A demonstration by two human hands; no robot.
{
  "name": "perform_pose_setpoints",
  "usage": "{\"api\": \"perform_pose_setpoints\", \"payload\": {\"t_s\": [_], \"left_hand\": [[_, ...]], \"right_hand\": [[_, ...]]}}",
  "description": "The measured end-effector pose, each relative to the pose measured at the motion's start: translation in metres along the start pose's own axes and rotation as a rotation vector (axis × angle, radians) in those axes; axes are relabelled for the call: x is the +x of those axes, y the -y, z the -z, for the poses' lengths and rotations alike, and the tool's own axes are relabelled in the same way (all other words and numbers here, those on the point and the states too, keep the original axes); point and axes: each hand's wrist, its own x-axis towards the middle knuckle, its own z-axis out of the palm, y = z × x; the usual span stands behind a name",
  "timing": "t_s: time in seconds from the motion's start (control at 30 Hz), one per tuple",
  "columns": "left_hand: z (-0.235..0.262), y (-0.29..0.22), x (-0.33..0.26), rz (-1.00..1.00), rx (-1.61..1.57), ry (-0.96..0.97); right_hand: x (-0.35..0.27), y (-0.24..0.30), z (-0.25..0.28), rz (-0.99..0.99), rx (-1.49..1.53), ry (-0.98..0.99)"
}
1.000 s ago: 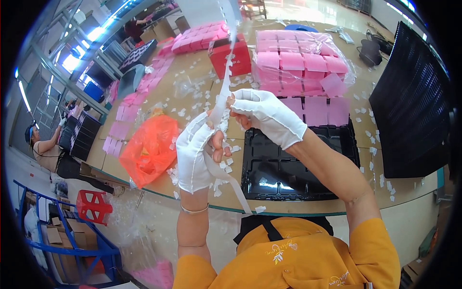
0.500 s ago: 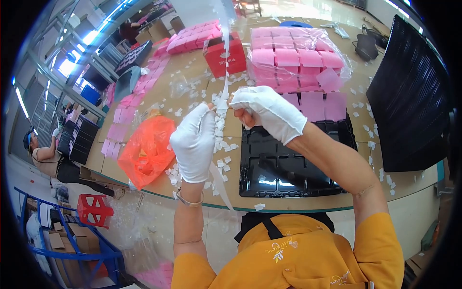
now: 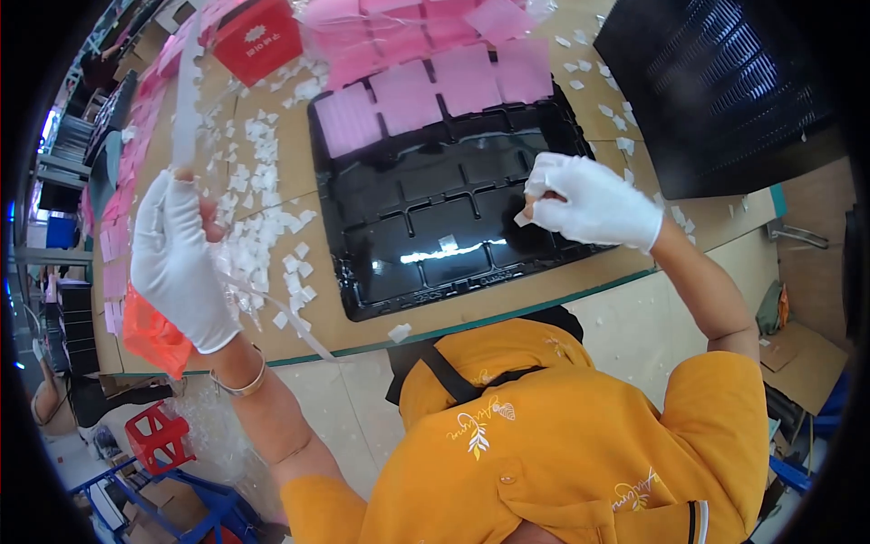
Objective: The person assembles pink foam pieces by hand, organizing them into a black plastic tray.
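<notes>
My left hand (image 3: 181, 263), in a white glove, is shut on a long translucent strip (image 3: 187, 100) that runs up past the hand and trails down over the table edge. My right hand (image 3: 594, 201), also gloved, pinches a small white piece (image 3: 524, 218) above the right side of a black compartment tray (image 3: 435, 218). The two hands are far apart. Pink square pads (image 3: 408, 91) fill the tray's far rows; its near compartments are bare. Many small white scraps (image 3: 263, 213) lie on the table between my left hand and the tray.
A red box (image 3: 258, 36) stands at the far left of the table. An orange bag (image 3: 149, 331) hangs by the table's left edge. A black crate (image 3: 725, 82) sits at the right. A red stool (image 3: 159, 435) and a blue cart (image 3: 181, 508) are on the floor.
My hands were together on the strip and have pulled apart: the left went left with the strip, the right went right with a small white piece. The view tilted toward my body.
</notes>
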Motion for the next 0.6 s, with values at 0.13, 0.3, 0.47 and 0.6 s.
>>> {"api": "perform_pose_setpoints", "payload": {"t_s": [0.13,0.3,0.47,0.6], "left_hand": [[-0.003,0.004,-0.001,-0.006,0.049,-0.002],[-0.005,-0.001,-0.009,-0.011,0.086,-0.028],[-0.009,-0.007,-0.011,-0.046,0.096,-0.025],[-0.011,-0.004,-0.013,-0.041,0.034,0.008]], "right_hand": [[-0.001,-0.011,-0.036,0.062,-0.309,-0.077],[-0.014,-0.004,-0.036,0.15,-0.617,-0.192],[-0.029,-0.002,-0.026,0.254,-0.67,-0.115],[-0.027,-0.007,-0.039,0.286,-0.702,-0.03]]}}
